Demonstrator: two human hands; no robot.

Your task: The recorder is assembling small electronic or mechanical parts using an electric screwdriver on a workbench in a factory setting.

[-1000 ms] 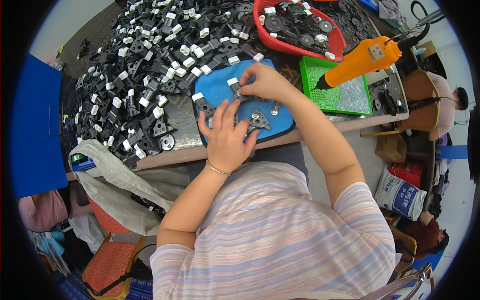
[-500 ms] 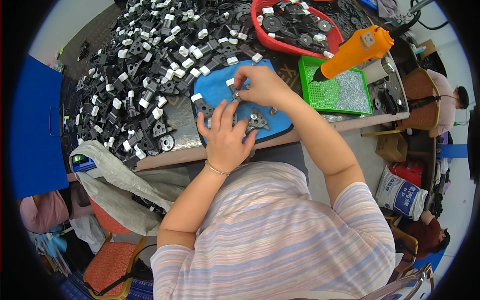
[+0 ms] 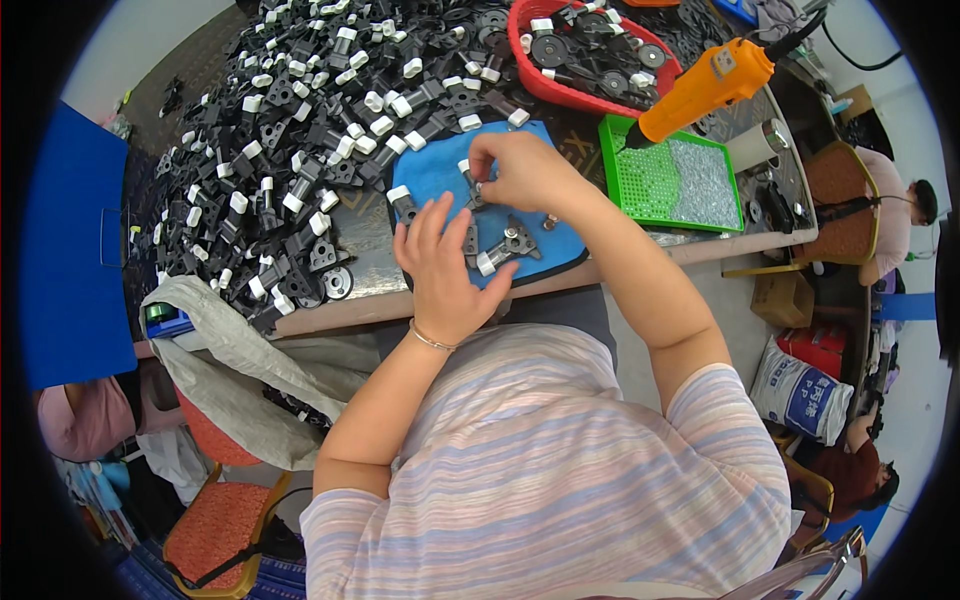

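My left hand (image 3: 440, 275) lies over the near left part of a blue cloth mat (image 3: 432, 165), fingers stretched and spread. It partly covers black plastic brackets with white ends. Closed in a pinch, my right hand (image 3: 525, 178) is at another white-tipped black bracket (image 3: 472, 182) on the mat. A small silver spot shows by its fingertips, but what they grip is too hidden to name. Between the hands and the mat's near edge lies a black bracket (image 3: 514, 240) with a round silver piece on it. A small metal piece (image 3: 551, 222) sits right of that.
A large heap of black parts with white ends (image 3: 300, 130) fills the table's left side. A red basket (image 3: 530, 78) of wheels and parts stands behind. At right are a green tray (image 3: 612, 175) of small metal pieces, an orange electric screwdriver (image 3: 705, 92) hanging above, and a cylinder (image 3: 755, 145).
My left hand has drawn slightly left, baring more of the near bracket and its white end. The right hand keeps nearly the same place. The orange screwdriver has swung slightly left.
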